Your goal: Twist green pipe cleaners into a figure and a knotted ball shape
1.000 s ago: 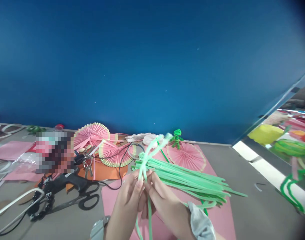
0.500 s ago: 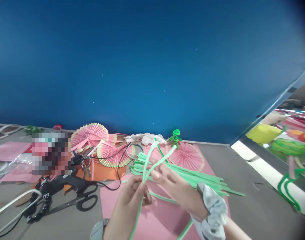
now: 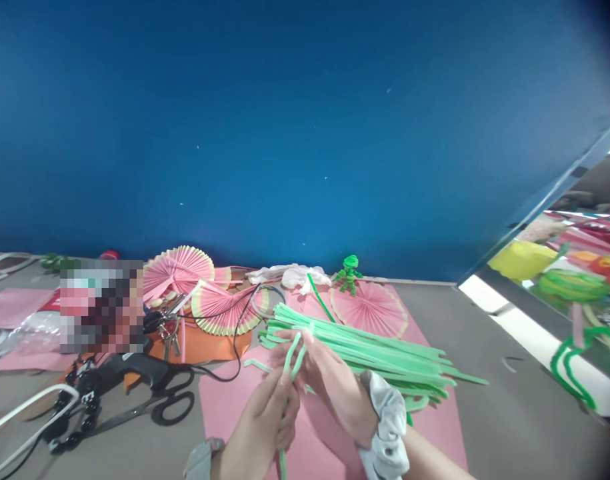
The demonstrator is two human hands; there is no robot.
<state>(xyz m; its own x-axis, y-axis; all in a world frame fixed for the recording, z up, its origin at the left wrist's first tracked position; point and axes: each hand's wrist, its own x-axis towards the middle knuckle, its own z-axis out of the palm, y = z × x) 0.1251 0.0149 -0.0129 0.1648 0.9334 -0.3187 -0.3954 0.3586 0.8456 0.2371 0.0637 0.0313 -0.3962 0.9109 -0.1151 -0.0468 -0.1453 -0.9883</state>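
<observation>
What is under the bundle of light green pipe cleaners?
Pink paper shows around the bundle, with grey table under its right-hand tips. What its middle covers is hidden.

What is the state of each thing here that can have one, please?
Left hand: closed on pale green strands
Right hand: beside them, grip unclear
Pale green bundle: lying flat
Pink fans: spread open
Scissors: seemingly shut
Glue gun: lying down
Green figure: upright

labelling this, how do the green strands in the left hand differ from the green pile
The held strands poke above and below the left hand; the pile lies on pink paper. The held strands are few; the pile has many, mostly side by side. Both are mostly light green.
</observation>
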